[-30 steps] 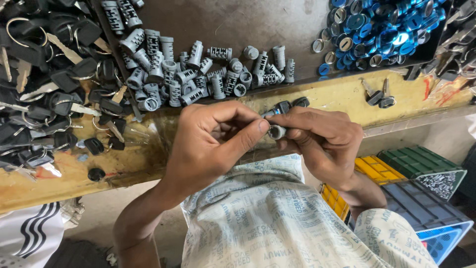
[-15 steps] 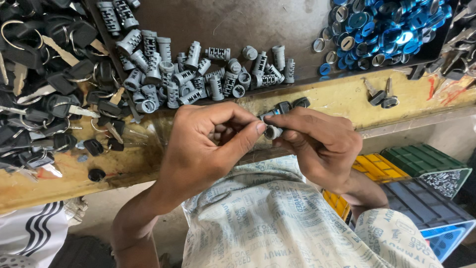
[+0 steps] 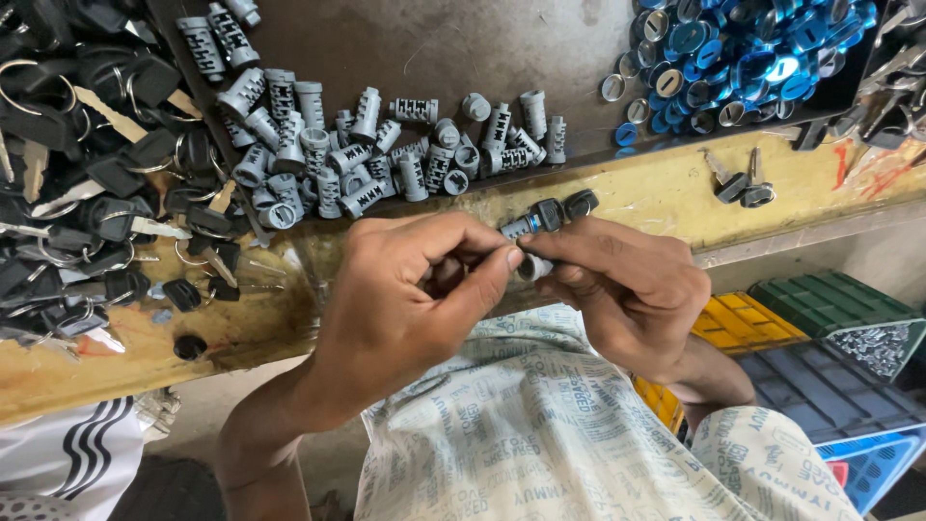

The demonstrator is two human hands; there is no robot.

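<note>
Pinching a small grey lock cylinder [image 3: 533,265] between thumb and fingers, the left hand [image 3: 410,299] and right hand [image 3: 627,289] meet over the front edge of the yellow bench [image 3: 656,193], both closed on it. A black-headed key [image 3: 555,214] juts up from the grip. Beyond lie a heap of grey cylinders [image 3: 376,145], blue caps [image 3: 743,48] to the right, black keys [image 3: 87,174] to the left.
</note>
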